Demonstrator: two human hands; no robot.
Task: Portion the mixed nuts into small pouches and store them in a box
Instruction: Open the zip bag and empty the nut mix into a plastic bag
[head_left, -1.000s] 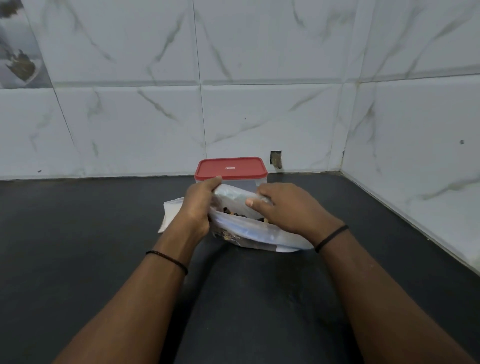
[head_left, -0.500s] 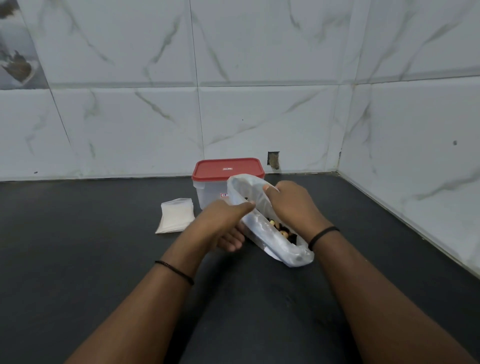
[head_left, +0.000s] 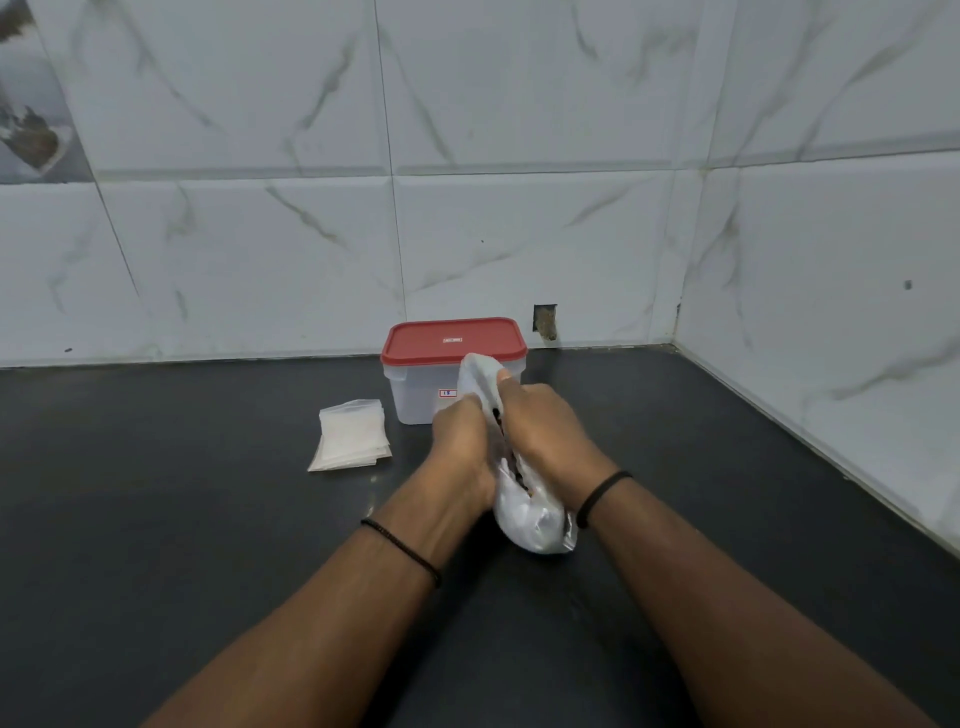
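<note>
Nearest on the dark countertop (head_left: 156, 519), both hands clasp the bag of mixed nuts (head_left: 530, 519): the left hand (head_left: 460, 441) grips one side of its mouth, the right hand (head_left: 545, 441) curls round the other, dark nuts showing in the gap between. The bag is crumpled whitish plastic, its bottom resting on the counter. Just left lies a stack of small clear pouches (head_left: 350, 436), flat and seemingly unfilled. Behind, the box (head_left: 415, 400) keeps its red lid (head_left: 452, 340) on. Portioning looks barely begun; filling and storing all remain.
</note>
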